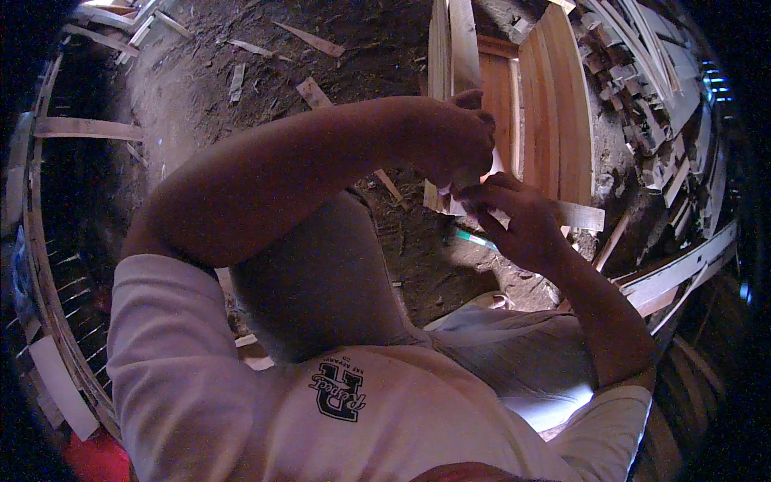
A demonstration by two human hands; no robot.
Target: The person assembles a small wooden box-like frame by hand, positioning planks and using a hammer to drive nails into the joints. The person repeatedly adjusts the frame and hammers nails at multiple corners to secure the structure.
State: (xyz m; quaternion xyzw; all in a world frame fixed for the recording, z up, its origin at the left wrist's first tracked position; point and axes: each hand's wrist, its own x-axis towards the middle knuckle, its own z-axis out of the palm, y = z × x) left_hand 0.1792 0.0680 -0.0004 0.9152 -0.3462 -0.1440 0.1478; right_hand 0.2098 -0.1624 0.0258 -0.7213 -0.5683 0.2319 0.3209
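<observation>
A left hand (458, 140) and right hand (514, 221), both curled shut, pinch a flat pale wooden slat (574, 215) above a rough dirt floor (201, 96), beside smooth reddish curved boards (554, 104) and a splintered scrap pile (650, 88).

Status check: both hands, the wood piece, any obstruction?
Left hand gripping top of a pale wood strip. Right hand pinching it from below. Slat stack right behind; dirt floor littered with offcuts. Nothing blocking the hands.
</observation>
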